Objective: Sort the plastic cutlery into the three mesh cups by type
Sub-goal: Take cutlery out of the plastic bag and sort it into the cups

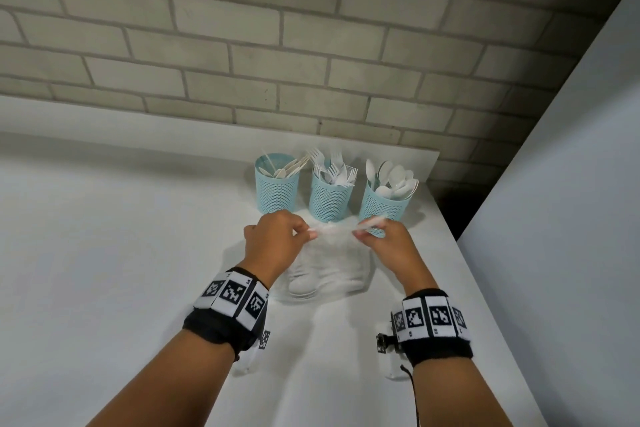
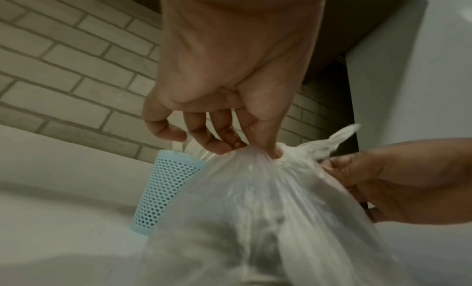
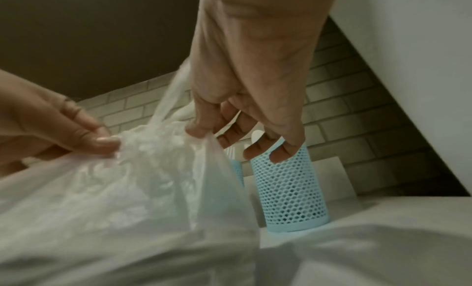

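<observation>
Three light-blue mesh cups stand in a row near the wall: the left cup (image 1: 276, 184) holds knives, the middle cup (image 1: 330, 194) forks, the right cup (image 1: 384, 199) spoons. In front of them a clear plastic bag (image 1: 329, 267) hangs between both hands. My left hand (image 1: 277, 243) pinches the gathered top of the bag (image 2: 255, 169) with thumb and fingertips. My right hand (image 1: 384, 243) pinches the bag's top at the other side (image 3: 201, 137), a twisted end sticking up past it. What the bag holds is blurred.
The white table (image 1: 121, 253) stretches out to the left. A grey brick wall (image 1: 277, 45) stands right behind the cups. A white panel (image 1: 571, 184) rises on the right, with a dark gap beside the table's corner.
</observation>
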Demonstrator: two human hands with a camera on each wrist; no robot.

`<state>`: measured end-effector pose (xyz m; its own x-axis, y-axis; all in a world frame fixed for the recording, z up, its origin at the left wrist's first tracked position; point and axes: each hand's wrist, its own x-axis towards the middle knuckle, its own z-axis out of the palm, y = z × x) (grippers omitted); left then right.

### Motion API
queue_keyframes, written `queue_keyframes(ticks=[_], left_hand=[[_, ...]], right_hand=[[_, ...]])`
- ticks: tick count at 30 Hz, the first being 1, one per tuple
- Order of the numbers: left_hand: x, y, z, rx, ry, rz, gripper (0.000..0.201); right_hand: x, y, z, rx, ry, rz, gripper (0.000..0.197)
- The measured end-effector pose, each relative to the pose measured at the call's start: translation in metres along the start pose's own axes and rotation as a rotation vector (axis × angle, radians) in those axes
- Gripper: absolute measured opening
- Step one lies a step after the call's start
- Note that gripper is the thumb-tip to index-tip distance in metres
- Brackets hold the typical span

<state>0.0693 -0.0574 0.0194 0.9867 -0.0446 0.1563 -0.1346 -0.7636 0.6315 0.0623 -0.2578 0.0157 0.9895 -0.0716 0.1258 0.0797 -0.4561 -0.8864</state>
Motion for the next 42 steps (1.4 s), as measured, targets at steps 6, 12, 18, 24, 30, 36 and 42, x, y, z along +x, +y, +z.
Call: queue_keyframes(ticks=[6,12,18,24,30,36,42], left_hand=[[-0.005,0.016,0.004,-0.22,-0.081,0.053,0.016],[-0.002,0.008,-0.009,-0.219,-0.055,0.039,0.018],[-0.003,0.016,-0.011,-0.31,-0.087,0.121,0.009],[-0.002,0.024,-0.023,-0.41,-0.091,0.151,0.009],[-0.002,0.029,-0.036,-0.819,-0.221,-0.094,0.022],[-0.004,0.044,-0.044,-1.024,-0.249,-0.103,0.022],[-0.001,0.039,-0.062,-1.012,-0.146,-0.142,0.031]], right_hand=[[-0.008,-0.013,0.02,0.04,-0.064,-0.132,0.022],[-0.009,-0.011,0.003,0.081,0.094,-0.084,0.02],[-0.009,-0.022,0.013,0.232,0.129,-0.077,0.02],[-0.01,-0.03,0.009,0.293,0.058,-0.075,0.01],[-0.007,-0.041,0.002,0.661,0.164,-0.01,0.013],[-0.012,-0.054,0.008,0.493,-0.071,-0.095,0.027],[-0.01,-0.049,-0.001,0.602,0.155,-0.028,0.018]])
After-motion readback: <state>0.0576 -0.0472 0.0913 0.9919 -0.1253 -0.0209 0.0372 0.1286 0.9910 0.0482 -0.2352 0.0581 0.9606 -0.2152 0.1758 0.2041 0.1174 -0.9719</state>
